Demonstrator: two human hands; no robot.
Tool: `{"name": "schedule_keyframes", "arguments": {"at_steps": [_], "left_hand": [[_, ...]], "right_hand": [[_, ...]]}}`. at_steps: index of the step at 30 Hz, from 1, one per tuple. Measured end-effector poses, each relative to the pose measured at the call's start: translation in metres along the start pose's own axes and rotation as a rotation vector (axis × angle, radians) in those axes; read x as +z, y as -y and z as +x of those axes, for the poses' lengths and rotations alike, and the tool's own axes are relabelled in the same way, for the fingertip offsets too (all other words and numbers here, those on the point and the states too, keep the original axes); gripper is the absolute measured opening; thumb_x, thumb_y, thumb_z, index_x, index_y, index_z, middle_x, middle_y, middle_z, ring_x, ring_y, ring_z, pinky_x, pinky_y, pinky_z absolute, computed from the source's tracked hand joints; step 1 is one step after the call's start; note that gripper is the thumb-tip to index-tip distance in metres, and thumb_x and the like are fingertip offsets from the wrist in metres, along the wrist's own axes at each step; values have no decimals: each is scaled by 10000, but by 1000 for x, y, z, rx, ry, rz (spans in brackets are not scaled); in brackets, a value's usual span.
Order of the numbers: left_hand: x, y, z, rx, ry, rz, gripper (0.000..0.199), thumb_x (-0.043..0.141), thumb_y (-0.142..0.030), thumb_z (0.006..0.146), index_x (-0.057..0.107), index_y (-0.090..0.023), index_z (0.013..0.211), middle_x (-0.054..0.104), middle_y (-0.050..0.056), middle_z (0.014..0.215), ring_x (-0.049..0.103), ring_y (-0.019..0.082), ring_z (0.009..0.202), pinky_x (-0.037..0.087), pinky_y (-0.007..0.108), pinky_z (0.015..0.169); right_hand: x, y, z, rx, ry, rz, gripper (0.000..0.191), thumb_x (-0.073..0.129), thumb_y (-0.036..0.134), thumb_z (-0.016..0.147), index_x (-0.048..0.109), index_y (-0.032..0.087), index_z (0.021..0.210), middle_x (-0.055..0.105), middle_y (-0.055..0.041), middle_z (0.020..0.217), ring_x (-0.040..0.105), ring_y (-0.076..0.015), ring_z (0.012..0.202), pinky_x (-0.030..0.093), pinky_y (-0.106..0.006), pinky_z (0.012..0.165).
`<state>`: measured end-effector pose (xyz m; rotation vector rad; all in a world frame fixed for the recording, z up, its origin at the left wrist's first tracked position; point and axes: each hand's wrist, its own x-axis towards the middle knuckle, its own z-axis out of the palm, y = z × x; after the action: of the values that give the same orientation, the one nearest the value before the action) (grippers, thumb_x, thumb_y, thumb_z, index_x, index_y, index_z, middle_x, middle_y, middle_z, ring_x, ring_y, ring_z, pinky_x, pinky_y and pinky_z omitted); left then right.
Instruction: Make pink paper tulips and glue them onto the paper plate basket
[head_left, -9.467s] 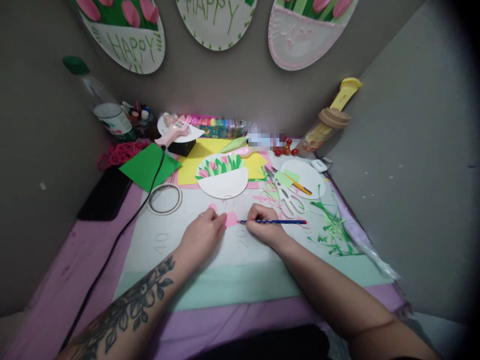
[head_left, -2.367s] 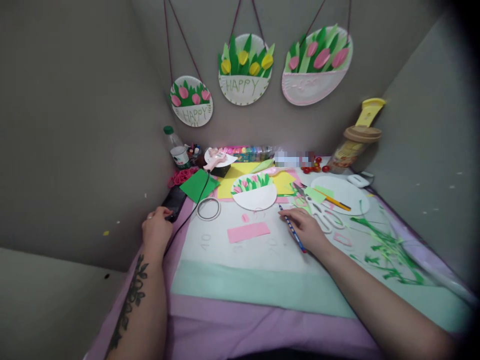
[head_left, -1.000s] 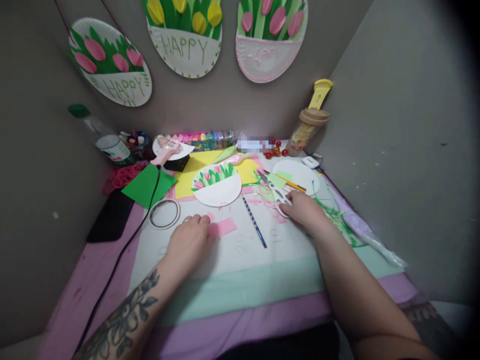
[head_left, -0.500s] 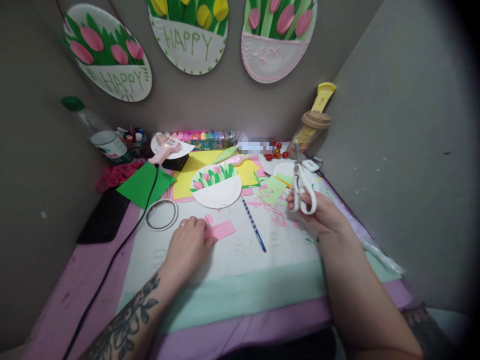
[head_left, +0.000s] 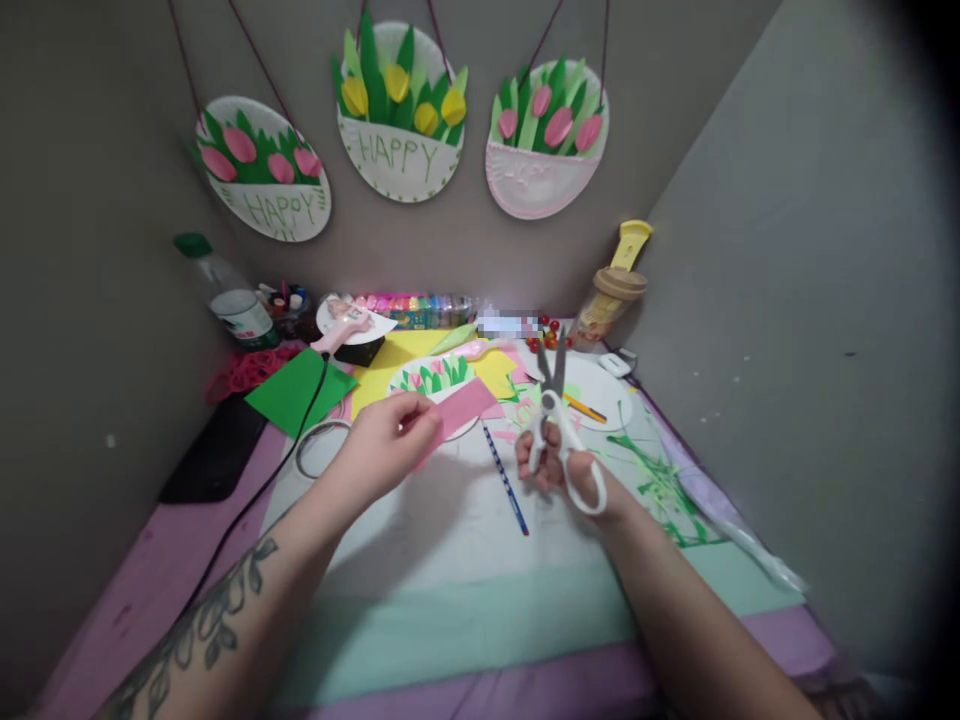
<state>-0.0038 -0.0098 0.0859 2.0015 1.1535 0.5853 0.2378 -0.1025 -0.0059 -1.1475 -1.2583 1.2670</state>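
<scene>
Between the thumb and fingers of my left hand [head_left: 397, 430] is a strip of pink paper [head_left: 466, 408], raised above the table. My right hand [head_left: 562, 465] has its fingers in the handles of white scissors [head_left: 551, 400]; the blades stand apart and point away from me. Behind the pink strip, partly covered by it, lies a half paper plate with green leaves and pink tulips [head_left: 431, 375]. A blue patterned pencil [head_left: 506, 482] lies on the white sheet between my hands.
Green paper [head_left: 300, 390], a tape roll [head_left: 321, 448], a black phone [head_left: 214, 450] and a glue gun [head_left: 345, 330] with its cable lie at left. Green scraps [head_left: 667, 480] and a yellow pencil [head_left: 585, 408] are at right. A bottle [head_left: 232, 295] and lidded cup [head_left: 611, 300] stand behind.
My left hand has lifted the pink paper off the table. My right hand has brought the scissors left and nearer to it, with the blades now spread. The view has tilted up.
</scene>
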Motion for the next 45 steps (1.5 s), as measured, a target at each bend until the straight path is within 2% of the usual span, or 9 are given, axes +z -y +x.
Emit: {"name": "schedule_keyframes", "arguments": {"at_steps": [3, 8, 13, 18, 31, 36, 40, 43, 45], "left_hand": [[-1, -10, 9, 8, -68, -69, 218, 480, -310, 789, 511, -182, 615, 475, -51, 537, 431, 100, 526, 317, 214, 512], [5, -6, 6, 2, -183, -104, 239, 495, -331, 783, 526, -176, 603, 498, -41, 568, 430, 98, 546, 314, 212, 512], [2, -1, 3, 19, -163, -87, 243, 492, -320, 776, 502, -177, 579, 475, -49, 548, 420, 94, 536, 295, 207, 495], [-1, -2, 3, 30, -99, -31, 243, 492, -306, 761, 510, -174, 558, 469, -49, 537, 409, 90, 535, 295, 209, 505], [-1, -2, 4, 62, -38, -3, 250, 489, -308, 766, 558, -176, 565, 527, -39, 537, 433, 95, 526, 316, 205, 495], [-4, -1, 4, 47, 46, 17, 264, 471, -325, 800, 556, -178, 599, 554, -28, 566, 470, 100, 543, 336, 207, 493], [-6, 3, 4, 90, 33, 17, 188, 520, -349, 792, 575, -184, 862, 632, 10, 823, 540, 117, 649, 408, 220, 546], [-11, 7, 4, 179, 5, -37, 400, 549, -300, 774, 482, -211, 1158, 565, 76, 1174, 576, 136, 811, 470, 239, 617], [-16, 8, 4, 262, 82, -24, 407, 525, -255, 785, 496, -234, 1191, 523, 81, 1264, 575, 147, 884, 487, 246, 655]], "right_hand": [[16, -6, -2, 28, 41, -103, 822, 461, 881, 589, 475, 197, 1043, 535, -91, 935, 596, -212, 778, 485, -300, 593], [40, 3, -9, 39, 79, -220, 596, 515, 709, 747, 459, 195, 1043, 543, -75, 933, 579, -199, 806, 493, -358, 725], [50, 16, -10, 145, 103, -208, 429, 678, 428, 658, 471, 197, 956, 539, -31, 847, 537, -168, 722, 476, -324, 663], [49, 12, -9, 213, 86, -192, 354, 655, 244, 604, 482, 203, 910, 548, 2, 767, 521, -149, 664, 432, -270, 581], [43, 8, -9, 196, 20, -240, 316, 707, 248, 584, 457, 202, 771, 498, 43, 706, 439, -106, 594, 348, -228, 533], [39, 7, -9, 197, 12, -280, 272, 692, 245, 612, 462, 202, 751, 479, 51, 683, 414, -108, 605, 322, -224, 539], [37, 7, -9, 217, 13, -297, 303, 725, 291, 594, 482, 199, 748, 472, 50, 665, 388, -113, 605, 298, -224, 528], [37, 8, -9, 224, 17, -325, 334, 751, 308, 573, 476, 198, 724, 451, 56, 643, 357, -107, 591, 265, -216, 505], [37, 9, -8, 227, 23, -357, 352, 766, 317, 563, 467, 197, 705, 427, 64, 619, 336, -102, 578, 243, -212, 493]]}}
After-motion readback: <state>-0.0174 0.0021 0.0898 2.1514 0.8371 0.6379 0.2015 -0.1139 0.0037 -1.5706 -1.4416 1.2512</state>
